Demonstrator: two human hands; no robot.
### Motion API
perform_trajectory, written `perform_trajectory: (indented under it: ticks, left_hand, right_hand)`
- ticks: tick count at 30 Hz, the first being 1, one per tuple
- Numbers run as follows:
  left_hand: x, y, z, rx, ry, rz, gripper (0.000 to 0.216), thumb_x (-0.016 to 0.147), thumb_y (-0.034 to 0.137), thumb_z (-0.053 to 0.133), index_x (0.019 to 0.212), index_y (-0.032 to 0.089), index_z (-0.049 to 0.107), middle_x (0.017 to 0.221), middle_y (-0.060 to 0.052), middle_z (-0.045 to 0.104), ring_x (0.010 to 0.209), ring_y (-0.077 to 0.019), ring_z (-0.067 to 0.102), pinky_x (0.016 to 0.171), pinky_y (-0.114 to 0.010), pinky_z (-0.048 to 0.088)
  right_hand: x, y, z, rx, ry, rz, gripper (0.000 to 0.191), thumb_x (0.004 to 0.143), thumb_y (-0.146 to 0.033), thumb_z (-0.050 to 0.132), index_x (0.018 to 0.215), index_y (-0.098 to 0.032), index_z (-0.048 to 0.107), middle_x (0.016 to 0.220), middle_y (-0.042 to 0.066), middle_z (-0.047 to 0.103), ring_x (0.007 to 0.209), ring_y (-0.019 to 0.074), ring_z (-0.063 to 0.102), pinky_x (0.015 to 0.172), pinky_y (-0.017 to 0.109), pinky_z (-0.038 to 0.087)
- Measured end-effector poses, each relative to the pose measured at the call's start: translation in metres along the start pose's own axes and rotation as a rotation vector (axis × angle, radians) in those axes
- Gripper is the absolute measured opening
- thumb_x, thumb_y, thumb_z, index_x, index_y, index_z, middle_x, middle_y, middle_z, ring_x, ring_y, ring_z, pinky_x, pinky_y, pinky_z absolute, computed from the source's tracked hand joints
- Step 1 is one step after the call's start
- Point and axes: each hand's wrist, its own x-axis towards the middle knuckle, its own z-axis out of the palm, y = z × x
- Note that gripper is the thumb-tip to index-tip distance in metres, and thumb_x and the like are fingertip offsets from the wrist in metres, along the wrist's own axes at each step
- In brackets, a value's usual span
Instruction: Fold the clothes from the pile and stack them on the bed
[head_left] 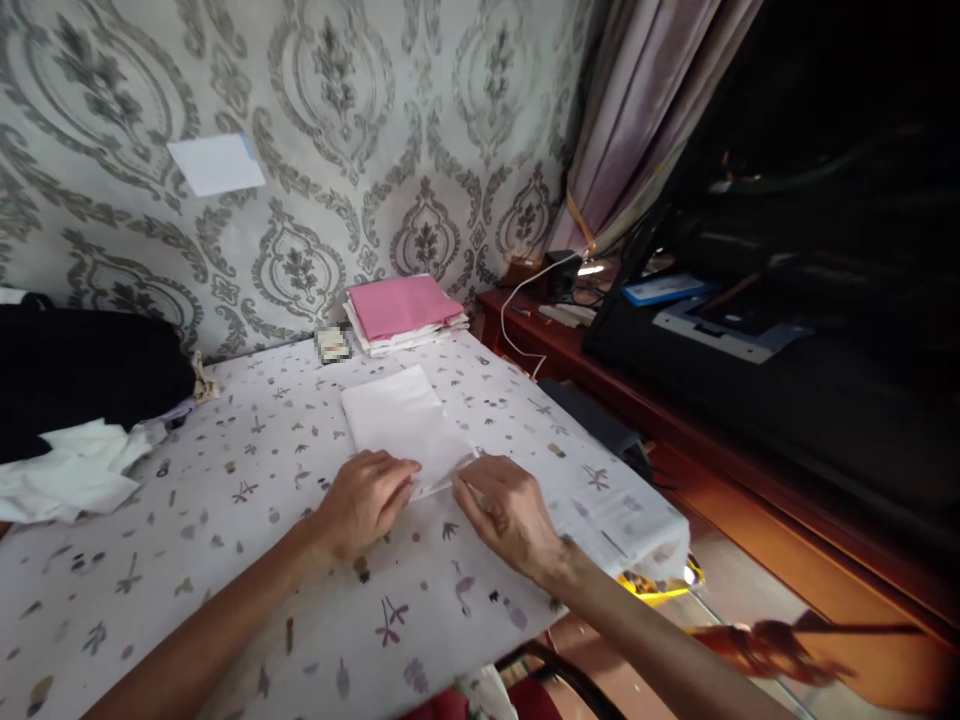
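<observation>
A folded white cloth point(401, 420) lies flat in the middle of the table point(225, 560), which wears a cover printed with small flowers. My left hand point(367, 500) rests at the cloth's near edge, its fingers curled onto the near-left corner. My right hand point(506, 510) pinches the near-right corner between thumb and fingertips. Both hands touch the cloth, which stays down on the table.
A stack of folded cloths point(405, 312) with a pink one on top sits at the back by the patterned wall. A black bag point(82, 375) and crumpled white cloths point(67, 470) lie at the left. A dark wooden cabinet point(750, 440) with cables stands right of the table.
</observation>
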Motion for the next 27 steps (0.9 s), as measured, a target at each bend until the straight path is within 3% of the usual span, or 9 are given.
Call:
perform_trajectory:
  ticks: [3,6,9,12,15,18,22,24,27]
  left_hand:
    - [0.029,-0.018,-0.006,-0.029,0.032,-0.128,0.030,0.102,0.024,0.038,0.114,0.018,0.064,0.097,-0.009,0.073,0.090,-0.0219,0.067,0.080,-0.035,0.053]
    - [0.057,-0.046,0.007,-0.065,-0.008,-0.201,0.035,0.101,0.025,0.036,0.126,0.018,0.059,0.119,-0.011,0.070,0.111,-0.0236,0.065,0.096,-0.039,0.050]
    - [0.080,-0.074,0.033,-0.078,-0.195,-0.236,0.044,0.101,0.031,0.038,0.140,0.016,0.051,0.146,-0.015,0.055,0.137,-0.0257,0.049,0.115,-0.044,0.035]
    - [0.100,-0.097,0.057,-0.076,-0.324,-0.274,0.053,0.101,0.038,0.038,0.149,0.015,0.040,0.162,-0.015,0.032,0.152,-0.0260,0.025,0.123,-0.049,0.015]
    - [0.120,-0.115,0.070,-0.147,-0.334,-0.380,0.059,0.100,0.042,0.038,0.152,0.015,0.034,0.164,-0.016,0.026,0.154,-0.0262,0.018,0.123,-0.052,0.007]
    - [0.135,-0.130,0.074,-0.226,-0.290,-0.486,0.058,0.098,0.043,0.043,0.148,0.015,0.040,0.161,-0.018,0.032,0.152,-0.0293,0.024,0.122,-0.054,0.006]
    - [0.133,-0.144,0.060,-0.299,-0.150,-0.547,0.048,0.100,0.038,0.038,0.142,0.015,0.046,0.156,-0.016,0.044,0.145,-0.0265,0.038,0.120,-0.042,0.024]
    - [0.114,-0.147,0.047,-0.377,0.074,-0.635,0.042,0.100,0.032,0.036,0.137,0.016,0.048,0.150,-0.015,0.050,0.141,-0.0237,0.044,0.115,-0.038,0.034]
    - [0.062,-0.139,0.027,-0.592,0.552,-0.905,0.027,0.092,0.026,0.051,0.118,0.021,0.054,0.132,-0.010,0.062,0.129,-0.0223,0.055,0.108,-0.039,0.044]
  right_hand:
    - [0.025,-0.002,0.014,-0.066,-0.005,-0.051,0.027,0.100,-0.022,0.043,0.105,-0.016,0.069,0.107,0.013,0.073,0.104,0.0237,0.066,0.092,0.038,0.050]
    - [0.031,0.003,0.041,-0.233,-0.087,-0.055,0.041,0.099,-0.029,0.048,0.132,-0.010,0.059,0.142,0.022,0.056,0.135,0.0326,0.050,0.109,0.053,0.040]
    - [0.013,0.011,0.064,-0.336,-0.151,-0.052,0.054,0.098,-0.040,0.052,0.141,-0.009,0.053,0.149,0.024,0.049,0.141,0.0354,0.043,0.113,0.057,0.035]
    - [-0.006,0.016,0.071,-0.371,-0.148,-0.069,0.059,0.097,-0.044,0.054,0.148,-0.015,0.047,0.154,0.021,0.044,0.145,0.0330,0.038,0.116,0.053,0.033]
    - [-0.012,0.017,0.070,-0.384,-0.141,-0.077,0.061,0.098,-0.045,0.052,0.150,-0.016,0.043,0.155,0.020,0.042,0.146,0.0328,0.035,0.116,0.053,0.034]
    - [-0.010,0.016,0.069,-0.380,-0.147,-0.087,0.062,0.098,-0.045,0.051,0.151,-0.014,0.042,0.155,0.022,0.041,0.146,0.0348,0.036,0.115,0.055,0.035]
    - [-0.009,0.015,0.065,-0.323,-0.169,-0.076,0.061,0.098,-0.045,0.050,0.150,-0.013,0.044,0.155,0.023,0.041,0.146,0.0355,0.036,0.114,0.057,0.035]
    - [-0.007,0.016,0.057,-0.253,-0.196,-0.064,0.056,0.099,-0.044,0.048,0.145,-0.013,0.049,0.153,0.022,0.045,0.145,0.0342,0.038,0.114,0.057,0.037]
    - [0.007,0.026,0.042,-0.120,-0.205,-0.003,0.045,0.102,-0.038,0.041,0.134,-0.014,0.061,0.142,0.018,0.058,0.135,0.0289,0.051,0.111,0.050,0.043]
